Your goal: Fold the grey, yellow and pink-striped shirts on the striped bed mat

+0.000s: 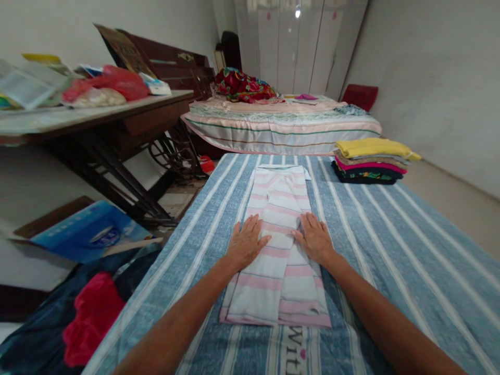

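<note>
A white shirt with pink stripes (269, 260) lies folded into a long, narrow strip, its collar end pointing away from me. Beneath it spreads a blue-and-white striped bed sheet (195, 250). My left hand (245, 242) rests flat on the shirt's left edge, fingers stretched forward and thumb pointing inward. On the opposite edge my right hand (315, 239) also lies flat, with its fingers apart. Neither hand grips the cloth. The part of the shirt under both palms is hidden.
Folded clothes (369, 161) are stacked at the right, yellow on top. Beyond is another bed (281, 125) with a red floral blanket (244, 86). At left stands a sewing machine table (156, 101) with bags on it. A blue box (94, 229) and red cloth (91, 317) lie lower left.
</note>
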The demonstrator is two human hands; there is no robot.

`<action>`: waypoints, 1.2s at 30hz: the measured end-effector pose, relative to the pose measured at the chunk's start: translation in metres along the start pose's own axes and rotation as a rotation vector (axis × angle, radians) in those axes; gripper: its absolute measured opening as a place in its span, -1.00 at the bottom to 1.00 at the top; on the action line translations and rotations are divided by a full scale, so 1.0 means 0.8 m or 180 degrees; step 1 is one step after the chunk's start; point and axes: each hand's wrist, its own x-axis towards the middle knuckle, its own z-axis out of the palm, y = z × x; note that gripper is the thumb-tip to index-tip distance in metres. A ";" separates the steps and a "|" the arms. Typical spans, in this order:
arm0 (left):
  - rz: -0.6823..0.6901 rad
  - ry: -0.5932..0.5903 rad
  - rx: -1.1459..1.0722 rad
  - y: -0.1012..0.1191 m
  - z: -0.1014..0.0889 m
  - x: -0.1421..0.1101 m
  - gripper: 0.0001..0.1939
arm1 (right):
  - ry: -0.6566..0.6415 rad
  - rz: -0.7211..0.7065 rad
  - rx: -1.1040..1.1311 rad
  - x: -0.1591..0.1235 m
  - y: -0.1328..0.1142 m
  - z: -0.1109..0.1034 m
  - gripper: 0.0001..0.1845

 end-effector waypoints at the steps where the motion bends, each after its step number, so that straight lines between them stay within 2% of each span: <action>1: 0.0109 0.0053 0.0003 0.002 -0.001 -0.011 -0.47 | 0.0041 -0.0141 0.0051 -0.012 -0.004 -0.006 -0.38; 5: 0.0480 0.0165 -0.0006 0.009 -0.007 -0.058 -0.47 | 0.0066 -0.0937 0.0293 -0.088 -0.028 -0.024 -0.45; 8: 0.0676 0.0174 -0.0093 0.016 -0.010 -0.086 -0.46 | -0.0082 -0.1415 0.0491 -0.151 -0.044 -0.024 -0.41; 12: 0.0766 0.0103 -0.0239 0.024 -0.010 -0.102 -0.43 | 0.0039 -0.1683 0.0453 -0.199 -0.050 -0.012 -0.35; 15: 0.0706 -0.0079 -0.0340 0.029 -0.009 -0.103 -0.42 | 0.0175 -0.1629 0.0380 -0.206 -0.052 -0.009 -0.32; 19: 0.0571 -0.0235 -0.0409 0.036 -0.012 -0.102 -0.41 | 0.0143 -0.1504 0.0327 -0.204 -0.063 -0.013 -0.30; 26: 0.0351 -0.0644 -0.0487 0.045 -0.027 -0.098 -0.40 | 0.0504 -0.1377 0.0266 -0.206 -0.075 -0.011 -0.44; 33: 0.0283 -0.0674 -0.0547 0.050 -0.034 -0.095 -0.41 | 0.0536 -0.1515 0.0260 -0.208 -0.075 -0.008 -0.58; 36: 0.0224 -0.0574 -0.0501 0.057 -0.032 -0.096 -0.41 | 0.0679 -0.1606 0.0234 -0.213 -0.078 -0.003 -0.62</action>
